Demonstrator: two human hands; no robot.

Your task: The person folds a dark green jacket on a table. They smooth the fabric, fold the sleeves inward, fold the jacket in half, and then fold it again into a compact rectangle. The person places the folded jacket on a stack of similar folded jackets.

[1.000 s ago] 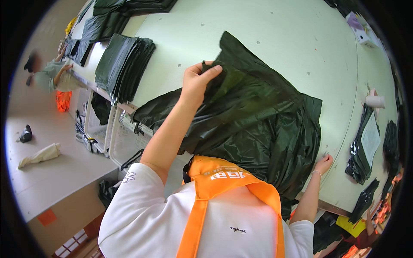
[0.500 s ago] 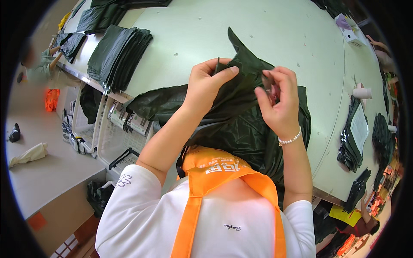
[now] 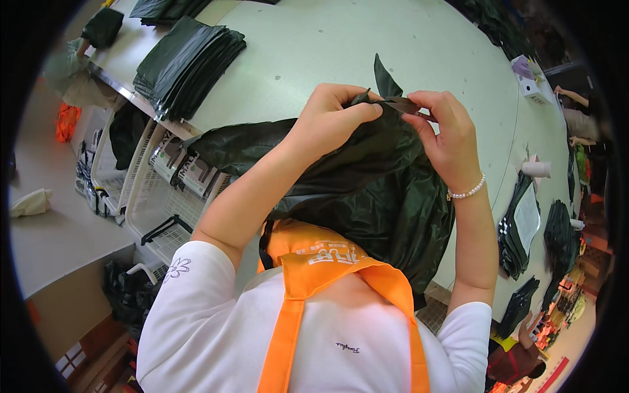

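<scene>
A dark green, shiny fabric garment lies bunched over my lap and the table's near edge, one sleeve-like part stretching left. My left hand pinches a fold of it between thumb and fingers, and a pointed flap stands up just beyond. Close by on the right, my right hand is closed on a small, dark, pointed tool that looks like thread snips. Its tips point left and meet the cloth beside my left thumb. The fabric partly hides the tool.
Pale table curves ahead. A stack of folded dark green pieces sits at left, above white plastic baskets. On the right are a dark bundle with a paper sheet, a white roll and a small box. Other people work at both sides.
My right hand has moved up and right, and the snips-like tool now shows at the cloth. The raised flap has shifted right and shows less. My view has turned slightly.
</scene>
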